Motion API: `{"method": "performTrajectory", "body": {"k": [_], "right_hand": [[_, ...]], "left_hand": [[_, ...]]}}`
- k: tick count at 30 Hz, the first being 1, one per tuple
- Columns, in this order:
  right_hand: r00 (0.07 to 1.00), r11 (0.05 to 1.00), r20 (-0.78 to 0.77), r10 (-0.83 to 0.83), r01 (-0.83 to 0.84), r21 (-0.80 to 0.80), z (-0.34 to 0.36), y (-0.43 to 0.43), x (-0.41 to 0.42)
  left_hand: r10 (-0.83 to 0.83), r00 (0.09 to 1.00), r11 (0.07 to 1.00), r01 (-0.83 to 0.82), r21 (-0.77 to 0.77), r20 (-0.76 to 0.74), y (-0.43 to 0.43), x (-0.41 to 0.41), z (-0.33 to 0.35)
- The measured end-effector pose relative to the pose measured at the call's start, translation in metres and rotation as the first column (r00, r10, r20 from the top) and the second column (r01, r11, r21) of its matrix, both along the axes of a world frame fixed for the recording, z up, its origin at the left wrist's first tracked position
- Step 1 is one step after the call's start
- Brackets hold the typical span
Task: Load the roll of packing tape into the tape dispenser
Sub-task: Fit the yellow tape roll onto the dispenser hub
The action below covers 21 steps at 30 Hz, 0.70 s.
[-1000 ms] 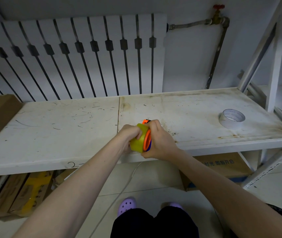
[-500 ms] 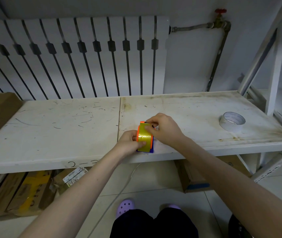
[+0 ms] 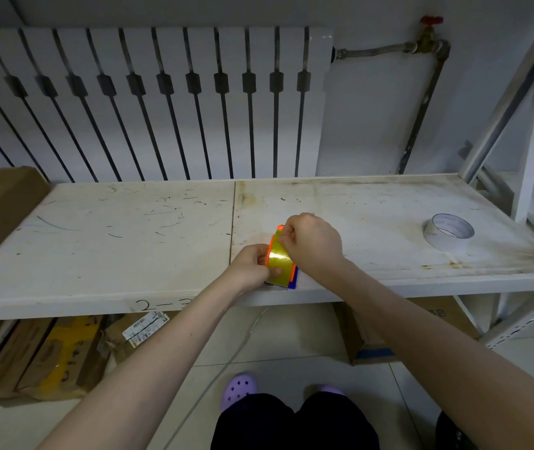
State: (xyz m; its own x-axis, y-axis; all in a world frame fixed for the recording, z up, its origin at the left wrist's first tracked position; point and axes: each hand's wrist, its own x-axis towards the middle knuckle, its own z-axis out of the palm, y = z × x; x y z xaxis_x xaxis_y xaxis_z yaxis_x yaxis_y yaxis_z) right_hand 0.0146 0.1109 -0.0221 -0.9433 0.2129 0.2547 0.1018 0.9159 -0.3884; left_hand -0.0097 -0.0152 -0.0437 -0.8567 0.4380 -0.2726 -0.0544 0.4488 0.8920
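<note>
**A scuffed white worktop under a radiator**

We see a stained, scratched white worktop point(image 3: 129, 241) against a pale wall. Behind it hangs a white radiator point(image 3: 148, 102), with a pipe point(image 3: 421, 102) and red-handled valve point(image 3: 431, 21) beside it. Cardboard boxes point(image 3: 48, 355) sit below on the tiled floor point(image 3: 291, 339).

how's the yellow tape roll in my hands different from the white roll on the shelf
The yellow roll sits in the orange dispenser, gripped by both hands; the white roll lies alone, untouched. The yellow roll stands on edge; the white roll lies flat. Both are over the same white shelf.
</note>
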Motion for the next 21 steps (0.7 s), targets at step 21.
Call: {"method": "performTrajectory", "body": {"k": [21], "right_hand": [[0.987,0.997,0.142,-0.070,0.074,-0.023,0.005,-0.002,-0.003]], "left_hand": [[0.175,0.826,0.965,-0.253,-0.075,-0.536,0.013,0.022,0.008]]}}
